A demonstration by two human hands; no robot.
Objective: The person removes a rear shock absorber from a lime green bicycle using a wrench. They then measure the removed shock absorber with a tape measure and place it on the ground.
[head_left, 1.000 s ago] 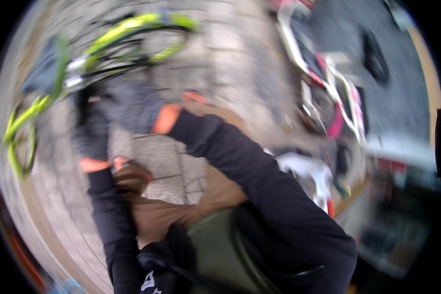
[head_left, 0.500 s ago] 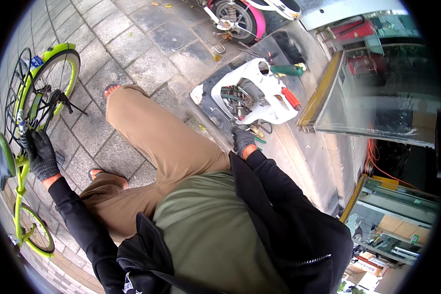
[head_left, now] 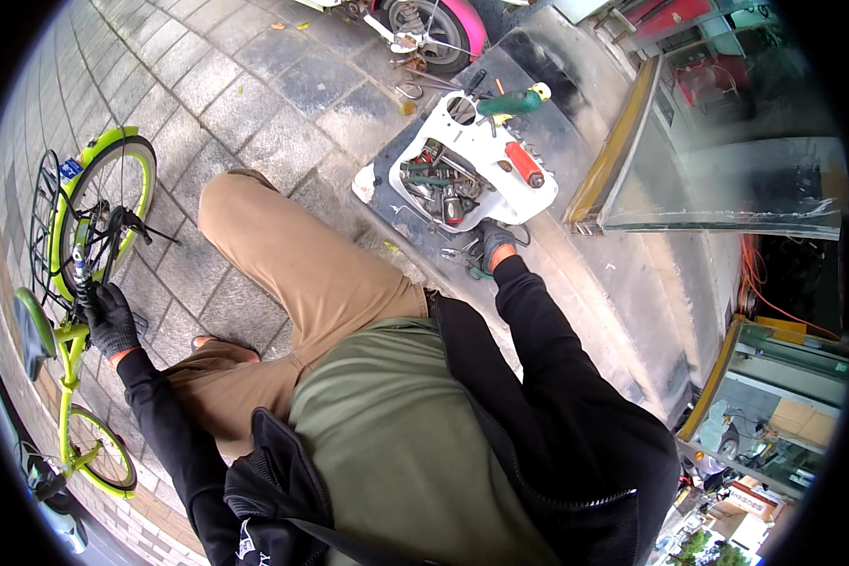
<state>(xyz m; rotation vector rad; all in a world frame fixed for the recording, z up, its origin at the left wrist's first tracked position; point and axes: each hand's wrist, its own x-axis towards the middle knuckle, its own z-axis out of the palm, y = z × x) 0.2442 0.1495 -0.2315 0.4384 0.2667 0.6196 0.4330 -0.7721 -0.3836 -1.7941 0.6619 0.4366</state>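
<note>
My left hand (head_left: 113, 319), in a dark knit glove, reaches out to the left. Its fingers are bent round a dark part of the yellow-green bicycle (head_left: 72, 363), just beside the green-edged saddle (head_left: 34, 332). On the right, my gloved right hand (head_left: 496, 245) is down at the near edge of a white plastic tool tray (head_left: 528, 196). Its fingertips are hidden there, so what they touch does not show. Inside the tray lie several metal tools, one a red-and-black piece (head_left: 453, 206). A green-handled tool (head_left: 514, 102) and a red handle (head_left: 524, 164) rest on the tray's far side.
Green-handled pliers (head_left: 467, 259) lie near my right hand on the dark slab (head_left: 373, 193). A pink-rimmed scooter wheel (head_left: 434, 33) stands at the far side. To the right are stone steps (head_left: 623, 292) and a glass door (head_left: 726, 179) with a yellowish frame.
My right hand has shifted along the tray's near edge, to the right and farther away. The left hand stays at the bicycle. The whole view has swung slightly.
</note>
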